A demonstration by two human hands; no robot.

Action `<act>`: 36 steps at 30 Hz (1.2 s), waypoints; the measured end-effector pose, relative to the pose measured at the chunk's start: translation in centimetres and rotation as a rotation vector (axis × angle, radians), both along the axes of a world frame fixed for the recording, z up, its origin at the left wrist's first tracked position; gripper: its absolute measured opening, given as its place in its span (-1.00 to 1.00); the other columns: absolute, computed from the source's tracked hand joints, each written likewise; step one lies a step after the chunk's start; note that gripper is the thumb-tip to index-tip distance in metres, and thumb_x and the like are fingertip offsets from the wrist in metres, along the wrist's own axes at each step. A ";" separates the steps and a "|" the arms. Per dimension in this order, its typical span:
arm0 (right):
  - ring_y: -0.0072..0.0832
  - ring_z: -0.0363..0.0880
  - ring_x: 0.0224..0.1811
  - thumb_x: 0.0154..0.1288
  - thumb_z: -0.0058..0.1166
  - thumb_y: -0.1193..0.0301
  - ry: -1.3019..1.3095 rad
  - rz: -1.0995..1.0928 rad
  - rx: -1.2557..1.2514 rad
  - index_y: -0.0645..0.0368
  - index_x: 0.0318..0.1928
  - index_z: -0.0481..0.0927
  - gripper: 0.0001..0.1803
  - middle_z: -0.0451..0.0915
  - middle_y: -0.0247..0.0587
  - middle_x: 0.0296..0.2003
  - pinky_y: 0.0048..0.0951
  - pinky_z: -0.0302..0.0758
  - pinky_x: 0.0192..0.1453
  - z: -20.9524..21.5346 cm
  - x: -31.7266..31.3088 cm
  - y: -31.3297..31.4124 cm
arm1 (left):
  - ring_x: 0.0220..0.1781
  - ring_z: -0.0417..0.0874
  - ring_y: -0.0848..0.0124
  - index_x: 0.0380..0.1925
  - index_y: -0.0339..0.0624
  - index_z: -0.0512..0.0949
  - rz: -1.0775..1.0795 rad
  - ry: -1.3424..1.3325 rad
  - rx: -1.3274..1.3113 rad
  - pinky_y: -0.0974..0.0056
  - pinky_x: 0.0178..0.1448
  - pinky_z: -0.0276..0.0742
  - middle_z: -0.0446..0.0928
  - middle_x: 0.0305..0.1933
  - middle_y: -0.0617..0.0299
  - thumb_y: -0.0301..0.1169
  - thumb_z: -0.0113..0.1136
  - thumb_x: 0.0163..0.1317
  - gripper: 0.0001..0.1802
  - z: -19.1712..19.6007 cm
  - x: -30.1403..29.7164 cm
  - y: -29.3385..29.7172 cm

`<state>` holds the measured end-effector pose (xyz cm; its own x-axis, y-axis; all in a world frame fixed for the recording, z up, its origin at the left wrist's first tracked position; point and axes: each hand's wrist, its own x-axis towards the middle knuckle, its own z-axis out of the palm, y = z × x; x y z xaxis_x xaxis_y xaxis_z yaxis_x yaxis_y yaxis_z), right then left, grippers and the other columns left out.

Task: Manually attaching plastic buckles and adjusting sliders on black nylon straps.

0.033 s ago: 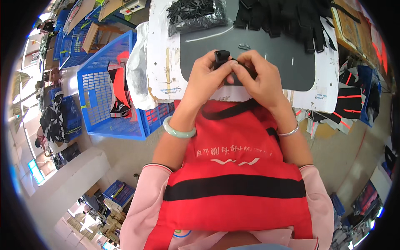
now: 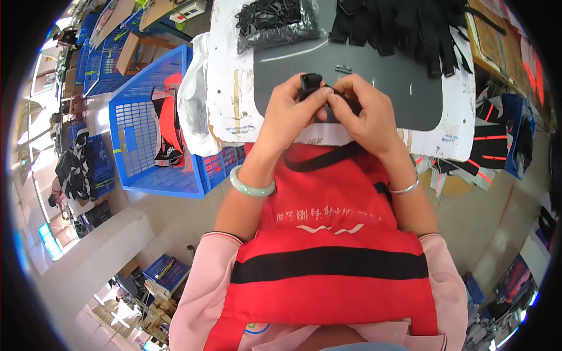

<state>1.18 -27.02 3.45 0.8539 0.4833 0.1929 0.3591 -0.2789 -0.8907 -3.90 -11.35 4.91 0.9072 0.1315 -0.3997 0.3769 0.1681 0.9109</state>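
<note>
Over the near part of the dark grey mat (image 2: 351,58), both hands meet around a black webbing strap (image 2: 312,79). My left hand (image 2: 295,107) is closed on it, and a folded end sticks up above the fingers. With thumb and fingers pinched, my right hand (image 2: 366,111) grips the strap close to the left thumb. Most of what lies between the fingertips is hidden. A small dark buckle-like piece (image 2: 343,68) rests on the mat just beyond the hands. Below them, a black band (image 2: 322,162) curves across the red apron (image 2: 333,193); whether it joins the held strap I cannot tell.
A clear bag of small black plastic parts (image 2: 272,26) sits at the table's far left. Many black straps (image 2: 392,26) are heaped far right. A blue crate (image 2: 158,128) with red and black pieces stands left of the white table (image 2: 225,88). Striped pieces (image 2: 489,140) lie right.
My right fingers have shifted slightly, and more of the black strap shows beneath them. My left hand keeps its hold, almost unmoved.
</note>
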 end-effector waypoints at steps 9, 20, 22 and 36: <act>-0.81 0.35 -0.52 0.37 -0.03 0.33 1.047 0.210 0.404 0.11 -0.29 0.47 -0.86 0.45 -0.54 -0.49 -0.77 0.28 -0.50 -0.8 -0.9 -1.0 | -0.62 0.27 0.68 -0.20 -0.23 0.51 0.128 -0.108 -0.082 0.56 -0.59 0.09 0.41 -0.56 0.35 0.07 -0.16 0.39 -0.46 -0.8 -0.7 0.9; -0.76 0.39 -0.50 0.37 -0.03 0.28 1.123 0.185 0.640 0.11 -0.26 0.46 -0.83 0.52 -0.41 -0.46 -0.73 0.32 -0.47 1.6 -1.3 1.1 | -0.38 0.39 0.65 -0.13 -0.25 0.51 0.272 -0.437 -0.051 0.54 -0.45 0.25 0.44 -0.20 0.25 0.07 -0.41 0.43 -0.36 0.1 -1.0 -2.5; -0.76 0.35 -0.53 0.37 -0.02 0.27 1.221 0.279 0.783 0.10 -0.23 0.46 -0.83 0.49 -0.42 -0.46 -0.72 0.26 -0.51 1.2 -1.6 0.6 | -0.41 0.40 0.64 -0.08 -0.31 0.50 0.136 -0.498 0.131 0.54 -0.39 0.34 0.38 -0.12 0.22 0.02 -0.38 0.44 -0.38 0.3 -1.6 -1.9; -0.82 0.36 -0.34 0.42 -0.09 0.32 0.958 0.013 0.777 0.15 0.07 0.44 -0.71 0.50 -0.49 -0.28 -0.77 0.27 -0.41 0.8 -0.9 -0.2 | -0.30 0.49 0.29 -0.03 -0.28 0.53 -0.326 -0.471 0.719 0.27 -0.16 0.45 0.43 -0.24 0.14 -0.33 0.20 0.20 -0.63 0.2 -0.8 0.2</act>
<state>0.23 -27.25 4.29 0.8049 0.5294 -0.2680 -0.5307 0.4405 -0.7241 -4.67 -11.19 5.15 0.9913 -0.0861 0.0997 -0.1307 -0.5477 0.8264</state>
